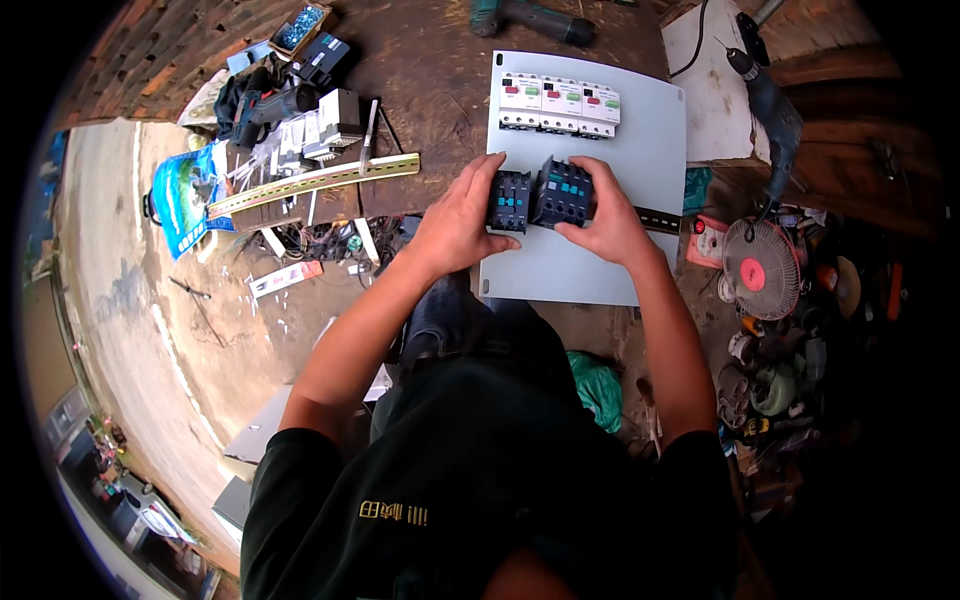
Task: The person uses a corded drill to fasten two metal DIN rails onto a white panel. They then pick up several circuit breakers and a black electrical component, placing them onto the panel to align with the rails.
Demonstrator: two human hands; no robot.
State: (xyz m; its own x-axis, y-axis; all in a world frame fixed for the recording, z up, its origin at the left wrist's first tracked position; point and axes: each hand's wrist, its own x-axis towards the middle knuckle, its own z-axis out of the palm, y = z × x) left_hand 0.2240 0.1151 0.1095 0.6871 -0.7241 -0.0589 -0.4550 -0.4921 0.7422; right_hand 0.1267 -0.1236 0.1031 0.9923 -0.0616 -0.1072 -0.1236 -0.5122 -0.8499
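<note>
A light grey mounting plate (590, 278) lies in front of me, with a dark DIN rail (657, 219) across its middle. My left hand (455, 220) is closed around the left side of a black contactor (511, 202) at the plate's left edge. My right hand (615, 222) grips a second black contactor (564, 194) by its right side; this one looks slightly tilted. A narrow gap separates the two contactors. Above them on the plate sit three white motor circuit breakers (560, 105) in a row, with red and green buttons.
On the left, a slotted metal rail (315, 186) lies beside a cordless drill (262, 108) and white parts. Another drill (535, 18) rests beyond the plate. To the right are a blue drill (772, 110), a fan (762, 268) and cluttered tools. A green bag (594, 388) is below.
</note>
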